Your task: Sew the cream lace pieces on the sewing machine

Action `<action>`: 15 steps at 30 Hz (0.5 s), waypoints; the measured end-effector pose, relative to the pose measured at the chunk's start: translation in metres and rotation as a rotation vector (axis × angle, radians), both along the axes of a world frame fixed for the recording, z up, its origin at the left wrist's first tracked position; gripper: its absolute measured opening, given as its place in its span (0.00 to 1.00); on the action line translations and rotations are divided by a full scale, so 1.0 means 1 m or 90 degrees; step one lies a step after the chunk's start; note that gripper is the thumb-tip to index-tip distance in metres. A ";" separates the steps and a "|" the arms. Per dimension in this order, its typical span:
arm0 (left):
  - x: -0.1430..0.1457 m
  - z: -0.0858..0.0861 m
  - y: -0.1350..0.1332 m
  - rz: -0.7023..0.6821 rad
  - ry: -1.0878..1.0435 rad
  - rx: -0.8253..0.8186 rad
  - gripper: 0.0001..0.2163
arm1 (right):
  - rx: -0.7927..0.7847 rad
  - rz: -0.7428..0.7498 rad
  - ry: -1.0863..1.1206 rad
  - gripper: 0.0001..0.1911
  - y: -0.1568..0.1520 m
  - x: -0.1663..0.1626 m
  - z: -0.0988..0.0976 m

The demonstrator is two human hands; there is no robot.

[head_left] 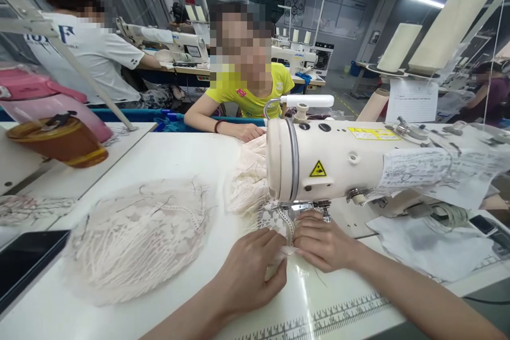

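a: what are the two hands doing, down here close to us?

b: the left hand [247, 268] and the right hand [323, 241] are both on a small lace piece [278, 219]. it lies on the white tabletop [179, 154], right in front of the sewing machine [338, 162]. its far end sits by the metal foot [308, 207].

a: are the fingers closed?

b: the left fingers [274, 263] are curled and pinch the near edge of the lace. the right fingers [306, 251] lie bent on top of it and press it down. i can't tell if they pinch it too.

a: is the sewing nearly done?

b: i think it's somewhere in the middle, because the lace is at the foot and both hands are on it. to the left sits a big lace pile [135, 239]. a lace heap [247, 180] lies behind the machine. i can't tell which one is sewn and which one is waiting.

a: what can't you see?

b: the needle is hidden behind the machine's round head. the seam is too small to make out. the hands cover most of the lace piece, so i can't see how much has gone past the foot. a dark flat thing [24, 260] at the left edge is cut off. further back, another person's hand [247, 132] rests on the tabletop near the heap. far behind, more people sit at machines, too small to make out well.
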State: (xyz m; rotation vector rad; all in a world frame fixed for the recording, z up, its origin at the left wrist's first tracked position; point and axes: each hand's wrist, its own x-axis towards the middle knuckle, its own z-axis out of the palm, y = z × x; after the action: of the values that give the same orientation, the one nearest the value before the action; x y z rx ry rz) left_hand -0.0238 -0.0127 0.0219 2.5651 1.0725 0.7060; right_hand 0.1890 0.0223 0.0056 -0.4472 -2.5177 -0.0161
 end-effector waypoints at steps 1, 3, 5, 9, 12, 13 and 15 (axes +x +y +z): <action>-0.001 0.002 0.001 0.005 -0.003 -0.007 0.05 | -0.003 0.000 0.001 0.07 0.000 0.000 -0.001; -0.002 0.004 0.003 0.035 -0.015 -0.024 0.06 | -0.007 0.003 0.013 0.07 0.000 0.000 -0.003; -0.004 0.005 0.004 0.077 -0.036 -0.051 0.08 | -0.009 0.007 0.030 0.07 -0.001 -0.001 -0.003; -0.006 0.005 0.006 0.124 -0.080 -0.108 0.09 | -0.003 0.011 0.040 0.07 -0.001 -0.003 0.000; -0.005 0.004 0.006 0.133 -0.096 -0.120 0.09 | 0.002 0.017 0.050 0.07 -0.001 -0.004 0.003; -0.005 0.004 0.006 0.137 -0.095 -0.121 0.09 | 0.000 0.020 0.055 0.07 -0.001 -0.005 0.004; -0.005 0.004 0.006 0.146 -0.089 -0.121 0.08 | -0.012 0.024 0.061 0.07 -0.001 -0.005 0.005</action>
State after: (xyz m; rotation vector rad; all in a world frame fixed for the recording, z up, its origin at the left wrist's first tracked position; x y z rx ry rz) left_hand -0.0284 -0.0072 0.0263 2.2227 1.3301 0.7837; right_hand 0.1835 0.0215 0.0111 -0.3997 -2.4337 0.0432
